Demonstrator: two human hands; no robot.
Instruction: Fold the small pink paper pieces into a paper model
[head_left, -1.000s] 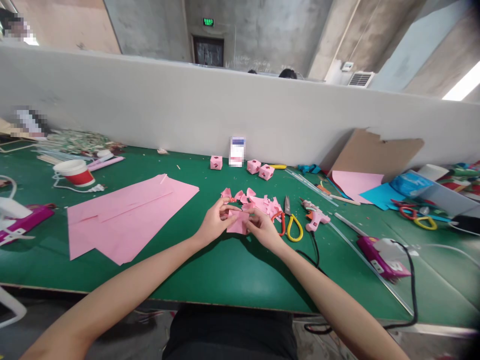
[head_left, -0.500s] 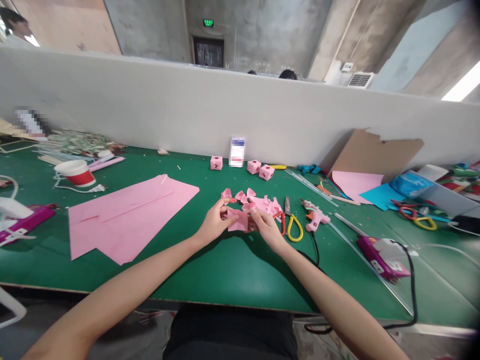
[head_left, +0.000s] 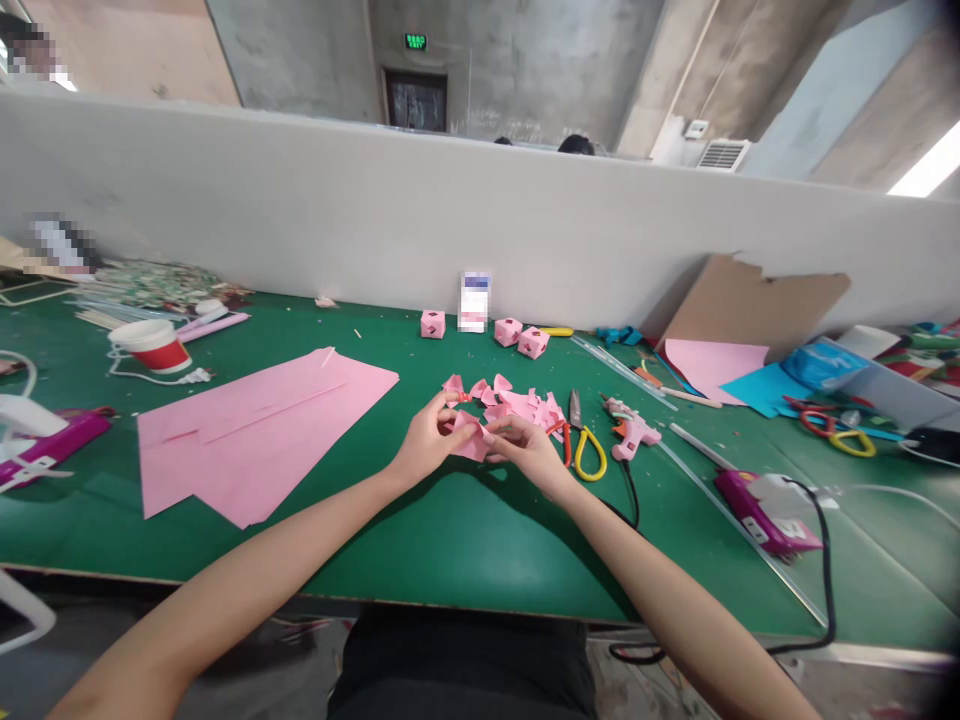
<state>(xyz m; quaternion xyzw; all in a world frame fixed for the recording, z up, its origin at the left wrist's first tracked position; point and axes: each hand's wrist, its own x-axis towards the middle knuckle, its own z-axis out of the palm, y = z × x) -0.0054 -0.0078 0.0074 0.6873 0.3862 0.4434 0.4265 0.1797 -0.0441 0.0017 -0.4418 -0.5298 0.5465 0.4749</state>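
Observation:
Between both hands is a small folded piece of pink paper (head_left: 470, 441), held just above the green table. My left hand (head_left: 429, 437) pinches its left side between thumb and fingers. At its right edge, my right hand (head_left: 531, 452) has fingers curled against the paper. Just beyond the hands lie pink paper scraps (head_left: 525, 404). Scissors (head_left: 589, 445) with red and yellow handles rest right of my right hand, and a pink glue gun (head_left: 634, 432) lies beside them. Farther back sit pink paper cubes (head_left: 433, 324) with diamond-shaped holes.
Large pink sheets (head_left: 262, 440) cover the left of the table (head_left: 450, 560). A paper cup (head_left: 154, 346) and a purple power strip (head_left: 56, 445) are farther left. At right are another purple power strip (head_left: 765, 515), a black cord, clear strips and brown cardboard (head_left: 750, 300). A partition (head_left: 337, 220) closes the back.
The pink paper has turned from a flatter, front-facing position to a tilted, more folded one. My right hand's fingers have shifted slightly and now curl over its right edge.

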